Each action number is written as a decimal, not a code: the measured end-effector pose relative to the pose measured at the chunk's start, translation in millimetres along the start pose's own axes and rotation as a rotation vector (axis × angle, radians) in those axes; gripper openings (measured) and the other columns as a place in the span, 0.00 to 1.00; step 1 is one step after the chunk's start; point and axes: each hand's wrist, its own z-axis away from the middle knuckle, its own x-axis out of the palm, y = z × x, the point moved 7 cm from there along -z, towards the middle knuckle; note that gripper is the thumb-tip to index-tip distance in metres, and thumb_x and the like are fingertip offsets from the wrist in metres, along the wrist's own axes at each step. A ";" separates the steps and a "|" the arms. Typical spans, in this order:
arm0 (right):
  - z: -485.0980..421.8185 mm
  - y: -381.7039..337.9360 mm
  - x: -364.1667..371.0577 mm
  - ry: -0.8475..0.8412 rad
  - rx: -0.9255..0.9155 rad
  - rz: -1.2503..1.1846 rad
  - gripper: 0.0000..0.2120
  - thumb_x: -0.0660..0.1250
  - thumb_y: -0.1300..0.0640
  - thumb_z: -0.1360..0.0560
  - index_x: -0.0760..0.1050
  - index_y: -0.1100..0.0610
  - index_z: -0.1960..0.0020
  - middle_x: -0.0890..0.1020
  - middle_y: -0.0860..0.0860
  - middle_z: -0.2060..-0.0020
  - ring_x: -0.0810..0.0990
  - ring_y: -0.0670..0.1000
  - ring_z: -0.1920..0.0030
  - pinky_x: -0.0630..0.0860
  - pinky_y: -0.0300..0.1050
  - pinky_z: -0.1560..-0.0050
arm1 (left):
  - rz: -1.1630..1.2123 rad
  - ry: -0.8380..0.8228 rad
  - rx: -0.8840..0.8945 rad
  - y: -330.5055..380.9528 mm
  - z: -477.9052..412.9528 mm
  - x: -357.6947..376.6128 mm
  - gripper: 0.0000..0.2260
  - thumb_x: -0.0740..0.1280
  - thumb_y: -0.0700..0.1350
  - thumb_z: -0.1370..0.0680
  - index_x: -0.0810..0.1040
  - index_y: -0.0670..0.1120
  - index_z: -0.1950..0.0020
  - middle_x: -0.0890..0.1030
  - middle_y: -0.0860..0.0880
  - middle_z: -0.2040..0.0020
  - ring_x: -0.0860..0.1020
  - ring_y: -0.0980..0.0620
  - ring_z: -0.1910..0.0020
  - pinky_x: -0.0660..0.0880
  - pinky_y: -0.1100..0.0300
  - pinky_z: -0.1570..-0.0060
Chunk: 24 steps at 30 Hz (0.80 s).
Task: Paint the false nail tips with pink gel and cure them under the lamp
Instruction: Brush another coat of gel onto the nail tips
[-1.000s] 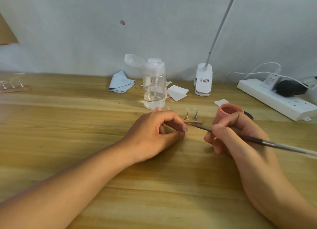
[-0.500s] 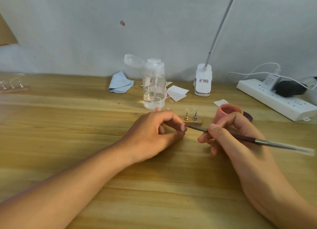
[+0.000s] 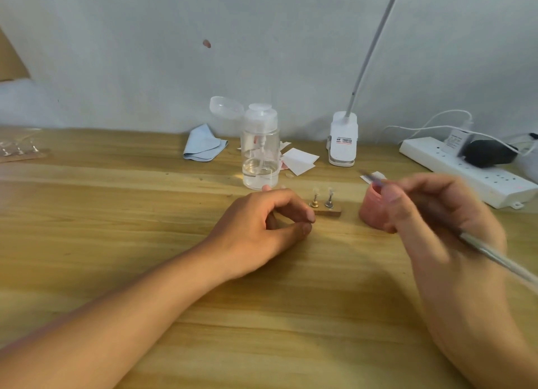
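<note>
The right hand (image 3: pixel 436 213), blurred, has its thumb and fingers closed round a thin nail brush (image 3: pixel 495 257), held like a pen. The metal handle runs off toward the lower right, and the bristle end points up and left, just above the far rim of the pink gel pot (image 3: pixel 371 211). The pot stands open on the table (image 3: pixel 116 213), touching the hand's fingertips, which hide its right side. The left hand (image 3: pixel 262 228) rests on the wood with its fingers curled, forefinger and thumb pinched on the left end of a small wooden holder strip (image 3: pixel 329 213). Two clear false nail tips (image 3: pixel 316 191) stand upright on little metal stems on that strip, between the two hands; whether they carry any pink is too small to tell. Behind them stands a clear pump bottle (image 3: pixel 260 152) with its lid flipped open, holding a little liquid. A folded blue cloth (image 3: pixel 202 145) lies to its left and white paper squares (image 3: pixel 298 161) to its right. Farther right are the lamp's white clip base (image 3: pixel 343 139) and a white power strip (image 3: pixel 465 173).
</note>
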 end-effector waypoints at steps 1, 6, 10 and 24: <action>-4.0 -1.5 -5.9 0.044 -0.010 0.015 0.01 0.68 0.62 0.23 0.76 0.59 0.52 0.84 0.53 0.62 0.80 0.45 0.63 0.75 0.34 0.61 | 0.002 0.002 -0.002 0.1 0.1 0.0 0.06 0.74 0.44 0.24 0.81 0.55 0.56 0.84 0.62 0.56 0.67 0.61 0.75 0.63 0.73 0.71; -16.9 14.8 -43.2 0.327 0.141 0.055 0.11 0.60 0.64 0.23 0.76 0.51 0.58 0.79 0.46 0.70 0.73 0.42 0.68 0.69 0.41 0.61 | -0.006 0.032 -0.003 0.7 -0.5 -1.6 0.09 0.74 0.42 0.25 0.81 0.56 0.58 0.84 0.63 0.57 0.63 0.60 0.77 0.62 0.71 0.73; -17.7 31.7 -47.5 0.346 0.261 0.120 0.08 0.60 0.60 0.22 0.73 0.49 0.57 0.74 0.48 0.68 0.70 0.45 0.67 0.68 0.43 0.62 | -0.026 0.027 0.004 1.3 -0.1 -2.0 0.09 0.74 0.43 0.25 0.81 0.58 0.58 0.84 0.62 0.55 0.64 0.60 0.76 0.62 0.70 0.72; -20.6 39.9 -35.8 0.186 0.210 0.192 0.07 0.62 0.60 0.21 0.75 0.51 0.55 0.77 0.42 0.69 0.71 0.38 0.70 0.69 0.35 0.63 | -0.043 0.025 0.016 1.9 0.8 -1.2 0.07 0.74 0.44 0.25 0.82 0.57 0.57 0.84 0.63 0.54 0.65 0.60 0.76 0.64 0.69 0.71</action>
